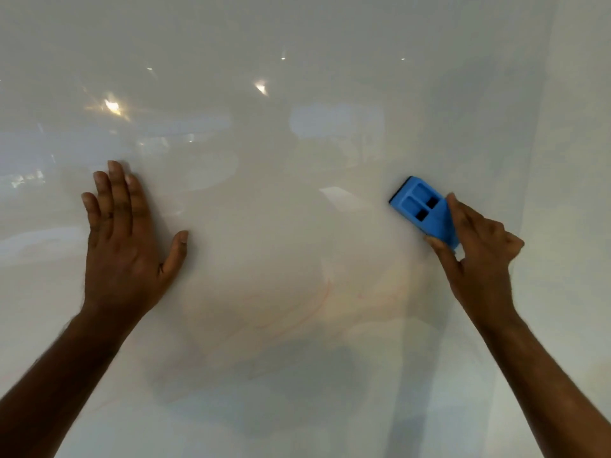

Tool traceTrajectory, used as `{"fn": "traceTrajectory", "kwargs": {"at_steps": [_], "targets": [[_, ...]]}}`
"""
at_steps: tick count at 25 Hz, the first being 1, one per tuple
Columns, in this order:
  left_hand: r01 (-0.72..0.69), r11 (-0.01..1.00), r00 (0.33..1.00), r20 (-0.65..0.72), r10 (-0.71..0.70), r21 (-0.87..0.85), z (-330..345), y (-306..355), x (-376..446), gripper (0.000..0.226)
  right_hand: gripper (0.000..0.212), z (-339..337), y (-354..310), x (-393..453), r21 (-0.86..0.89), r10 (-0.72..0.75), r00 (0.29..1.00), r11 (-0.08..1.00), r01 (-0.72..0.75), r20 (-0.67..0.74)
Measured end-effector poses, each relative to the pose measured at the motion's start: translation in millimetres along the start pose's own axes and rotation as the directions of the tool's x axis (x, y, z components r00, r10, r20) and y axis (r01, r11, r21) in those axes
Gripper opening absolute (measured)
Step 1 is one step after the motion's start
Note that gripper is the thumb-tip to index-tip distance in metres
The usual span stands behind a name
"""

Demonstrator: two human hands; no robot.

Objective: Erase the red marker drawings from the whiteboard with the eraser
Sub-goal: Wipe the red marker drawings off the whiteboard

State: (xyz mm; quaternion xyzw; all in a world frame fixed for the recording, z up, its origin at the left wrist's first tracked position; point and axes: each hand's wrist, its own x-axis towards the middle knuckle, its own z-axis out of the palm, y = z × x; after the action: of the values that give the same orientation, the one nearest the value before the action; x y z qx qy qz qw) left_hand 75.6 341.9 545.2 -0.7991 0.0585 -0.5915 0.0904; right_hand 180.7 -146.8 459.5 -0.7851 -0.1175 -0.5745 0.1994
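Right hand [476, 249] gripping blue plastic block eraser [426, 209] against glossy whiteboard [297, 94]; left hand [125, 239] flat, fingers spread; faint red marker smears [317, 299]; no legible writing.

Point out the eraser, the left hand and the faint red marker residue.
eraser [425, 208]: head view, blue plastic back.
left hand [124, 239]: head view, back of hand.
red marker residue [325, 289]: head view, faint curved smear.

Both arms reaching forward
The left hand [127, 239] is lying flat, fingers [112, 190] spread; the right hand [479, 249] is gripping with curled fingers.
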Motion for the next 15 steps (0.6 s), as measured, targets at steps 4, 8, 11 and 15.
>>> {"fn": "traceTrajectory", "kwargs": {"at_steps": [4, 8, 11, 15], "targets": [[-0.002, 1.000, 1.000, -0.020, 0.003, 0.006, 7.4, 12.3, 2.2, 0.092, 0.062, 12.6, -25.2, -41.3, -0.042, -0.195, 0.979, 0.979, 0.198, 0.061], [-0.014, 1.000, 0.999, -0.035, 0.014, 0.005, 7.2, 11.8, 1.9, 0.091, 0.060, 23.1, -1.2, -116.1, -0.056, -0.389, 0.902, 0.913, 0.405, 0.185], [-0.026, 1.000, 0.999, -0.036, 0.027, 0.009, 7.0, 11.2, 1.7, 0.090, 0.059, 16.6, 26.2, -124.1, -0.097, -0.355, 0.915, 0.921, 0.377, 0.192], [-0.019, 1.000, 0.998, -0.054, 0.019, 0.006, 8.7, 12.3, 1.4, 0.090, 0.061, 11.2, 19.9, -84.2, -0.049, -0.188, 0.977, 0.980, 0.194, 0.103]]}}
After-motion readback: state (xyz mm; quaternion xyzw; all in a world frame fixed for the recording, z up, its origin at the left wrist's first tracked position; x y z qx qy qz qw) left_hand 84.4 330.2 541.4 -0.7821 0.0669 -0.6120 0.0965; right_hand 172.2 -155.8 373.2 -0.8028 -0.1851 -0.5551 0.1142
